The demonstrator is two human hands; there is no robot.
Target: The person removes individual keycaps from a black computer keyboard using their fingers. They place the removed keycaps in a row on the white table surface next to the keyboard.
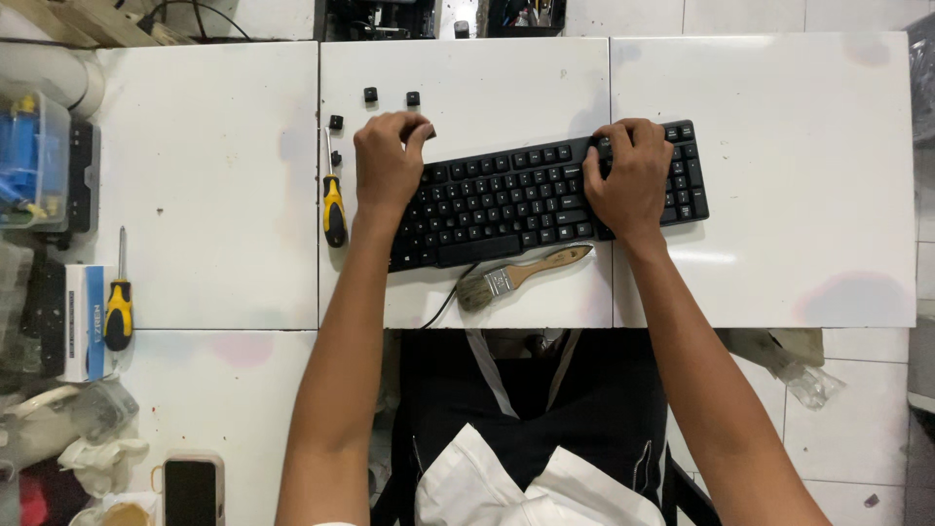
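I see L hand (388, 161) fingers curled on keyboard (516, 195) top-left corner; R hand (631, 175) clenched over right end. Screwdriver (334, 200) just left of L fingers, loose keys (370, 94) beyond.

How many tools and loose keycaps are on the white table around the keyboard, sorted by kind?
Screwdrivers: 2, one beside the left hand at, one farther left at
Brush: 1
Loose keycaps: 4 clearly visible, at
Keyboard: 1
Total: 8
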